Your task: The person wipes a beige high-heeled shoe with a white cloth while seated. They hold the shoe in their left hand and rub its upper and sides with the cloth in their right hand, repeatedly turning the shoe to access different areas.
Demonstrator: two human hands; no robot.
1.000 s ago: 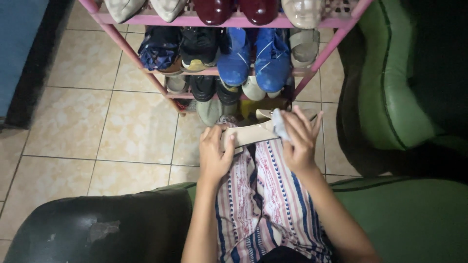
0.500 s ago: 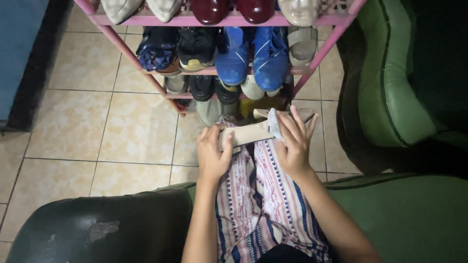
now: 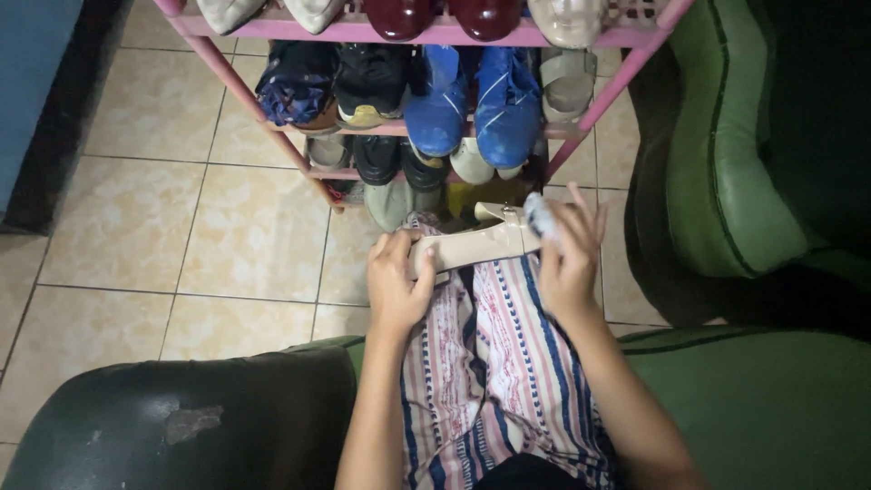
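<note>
Two hands on beige shoe (image 3: 472, 245), pink shoe rack (image 3: 227, 77) just ahead

This is a room in a home, most likely a sitting room or entry area. Just beyond the hands stands a pink shoe rack (image 3: 272, 104) crowded with a household's mixed footwear: blue sports shoes (image 3: 472, 100), dark red shiny shoes (image 3: 435, 16), pale sandals (image 3: 564, 68) and black shoes (image 3: 367, 82). The floor (image 3: 163, 218) to the left of the hands is beige glazed tile. To the right of the hands sits a green padded armchair (image 3: 726, 154), and below them a worn green and black sofa (image 3: 181, 426), its covering peeling in one spot.
</note>
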